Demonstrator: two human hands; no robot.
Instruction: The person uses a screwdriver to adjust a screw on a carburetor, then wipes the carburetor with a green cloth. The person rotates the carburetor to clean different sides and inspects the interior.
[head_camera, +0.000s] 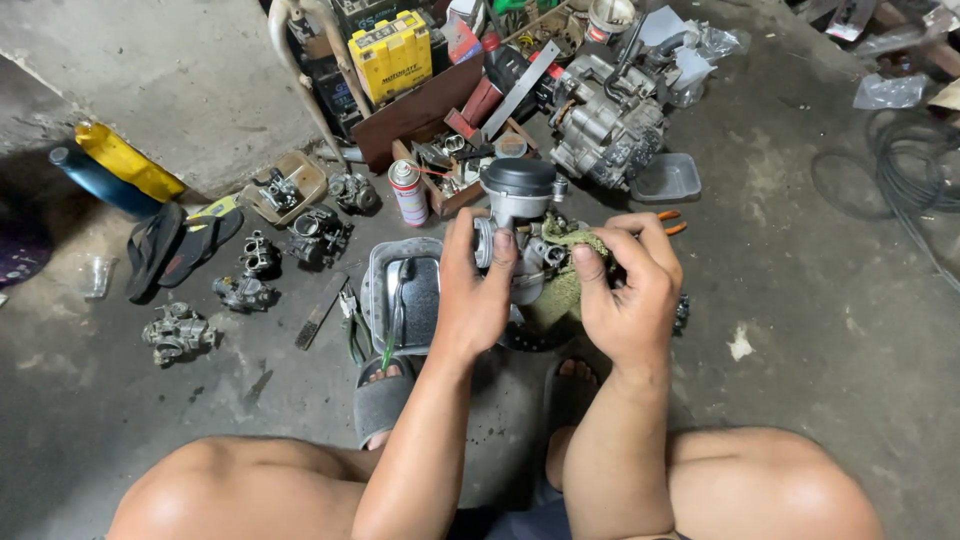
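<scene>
A: What do the hands have?

B: The left hand (472, 300) holds a carburetor (520, 215) up over the floor (800, 300), just above the feet. Its fingers are clamped on the body, thumb up along the side. The black round cap points away from the person.

A: And the right?

B: The right hand (630, 290) presses a green rag (565, 275) against the carburetor's right side. Those fingers are closed on the rag.

A: What lies under them?

B: A metal tray (385, 275) on the floor, just left of the left hand, with pliers (352, 320) beside it.

A: Further out?

B: A spray can (407, 190) stands behind the tray. Several other carburetors (245, 270) are scattered to the left, one in a small tub. Sandals (165, 250) lie near a blue and yellow bottle (115, 165). An engine (605, 120) sits behind the hands, with a yellow box (390, 55) and a wooden box of parts (455, 165) close to it. Cable (900, 170) is coiled at the far right.
</scene>
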